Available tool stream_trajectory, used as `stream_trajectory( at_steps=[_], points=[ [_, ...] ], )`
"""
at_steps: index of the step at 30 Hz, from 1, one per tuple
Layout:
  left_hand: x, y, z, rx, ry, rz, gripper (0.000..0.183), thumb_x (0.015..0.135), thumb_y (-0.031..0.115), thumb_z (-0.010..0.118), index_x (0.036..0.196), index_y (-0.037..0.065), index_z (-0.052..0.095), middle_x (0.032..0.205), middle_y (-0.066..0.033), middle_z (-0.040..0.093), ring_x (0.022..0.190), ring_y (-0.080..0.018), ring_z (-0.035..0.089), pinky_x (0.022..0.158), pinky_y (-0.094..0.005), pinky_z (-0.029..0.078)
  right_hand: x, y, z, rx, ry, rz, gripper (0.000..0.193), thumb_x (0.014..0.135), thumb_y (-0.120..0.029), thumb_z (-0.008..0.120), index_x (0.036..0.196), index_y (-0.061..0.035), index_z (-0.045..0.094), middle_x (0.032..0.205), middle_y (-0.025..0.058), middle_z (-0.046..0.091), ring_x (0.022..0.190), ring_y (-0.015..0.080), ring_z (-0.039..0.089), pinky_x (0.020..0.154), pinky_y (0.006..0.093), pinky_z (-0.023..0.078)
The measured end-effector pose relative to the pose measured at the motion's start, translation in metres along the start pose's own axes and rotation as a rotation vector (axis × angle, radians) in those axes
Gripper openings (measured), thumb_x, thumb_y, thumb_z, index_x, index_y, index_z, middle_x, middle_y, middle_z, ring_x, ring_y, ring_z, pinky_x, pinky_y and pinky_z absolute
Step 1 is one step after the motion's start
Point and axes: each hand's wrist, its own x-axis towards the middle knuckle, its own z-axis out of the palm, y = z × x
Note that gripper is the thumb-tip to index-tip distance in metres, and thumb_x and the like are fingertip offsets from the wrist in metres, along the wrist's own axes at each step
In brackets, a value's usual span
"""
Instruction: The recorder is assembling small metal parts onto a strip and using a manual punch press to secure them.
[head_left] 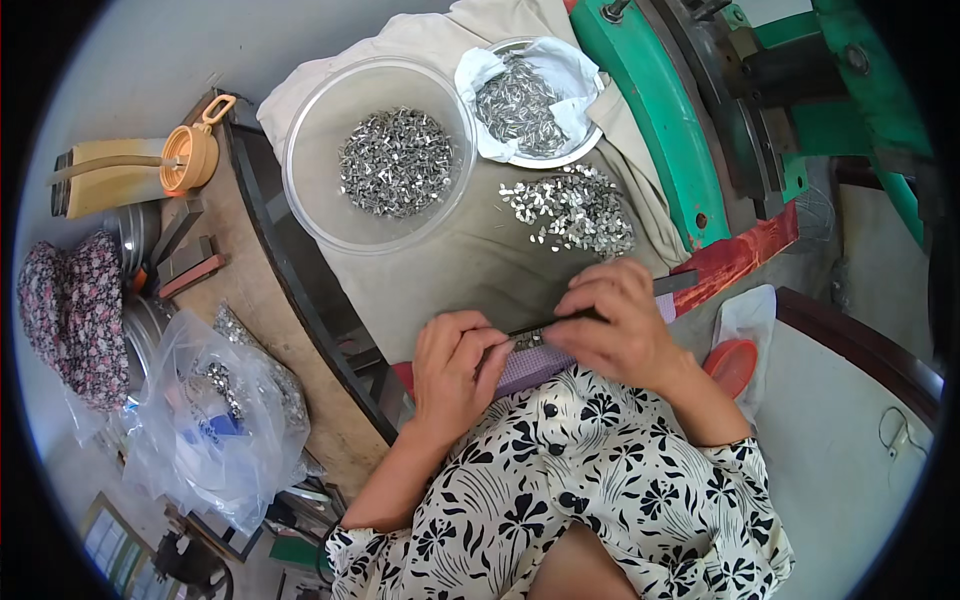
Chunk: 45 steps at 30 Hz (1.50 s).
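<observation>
At the near edge of the cloth-covered surface (pixel 450 275), my left hand (pixel 455 365) is closed, its thumb and forefinger pinched together. My right hand (pixel 620 325) faces it, fingers curled in a pinch. Between the fingertips lie a few small metal pieces (pixel 528 342), along a dark narrow edge over purple checked cloth (pixel 525 372). Whatever each pinch holds is too small or hidden to name. Beyond my right hand spreads a loose pile of small shiny metal pieces (pixel 580 212).
A clear plastic tub (pixel 300 200) with small metal parts stands far left. Beside it, a lined bowl (pixel 578 150) holds thin metal pieces. A green machine (pixel 660 130) rises at right. Left, a wooden table (pixel 290 330) carries a plastic bag (pixel 215 460) and an orange lid (pixel 195 158).
</observation>
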Motion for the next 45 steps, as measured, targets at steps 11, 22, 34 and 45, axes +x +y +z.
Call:
stream_trajectory(
  at_steps=[11,22,34,45],
  points=[
    [0.002,0.0,0.003,0.039,0.012,0.037,0.022,0.075,0.006,0.078,0.092,0.008,0.065,0.096,-0.0059,0.06,0.085,-0.0267,0.058,0.073,-0.0383,0.043,-0.004,-0.008,0.011,-0.184,-0.16,-0.004,0.012,0.078,-0.017,0.065,0.088,-0.0141,0.07,0.109,-0.0005,0.062,0.118,0.0204,0.053,0.105,0.0449,0.037],
    [0.001,-0.005,-0.006,0.04,0.078,-0.072,0.023,0.074,0.005,0.079,0.092,0.008,0.065,0.096,-0.0069,0.06,0.086,-0.0278,0.058,0.076,-0.0396,0.044,-0.001,-0.01,0.016,-0.181,-0.11,-0.082,0.015,0.07,-0.019,0.075,0.085,-0.0209,0.072,0.102,-0.0068,0.065,0.111,0.0174,0.057,0.104,0.0439,0.033],
    [0.0,-0.001,0.003,0.034,0.036,-0.021,0.02,0.075,0.007,0.078,0.091,0.008,0.065,0.095,-0.005,0.06,0.086,-0.0255,0.058,0.074,-0.0378,0.043,-0.002,-0.016,0.016,-0.106,-0.041,0.088,0.014,0.07,-0.02,0.08,0.082,-0.0187,0.073,0.102,-0.0059,0.065,0.112,0.0199,0.055,0.103,0.0467,0.03],
    [-0.002,0.001,0.011,0.035,-0.004,0.03,0.022,0.075,0.008,0.078,0.094,0.009,0.065,0.097,-0.0045,0.06,0.086,-0.0253,0.058,0.074,-0.0379,0.042,0.034,0.024,-0.003,-0.279,0.13,0.151,0.018,0.069,-0.011,0.081,0.086,-0.0146,0.073,0.1,-0.0003,0.064,0.105,0.0253,0.057,0.094,0.0423,0.034]
  ],
)
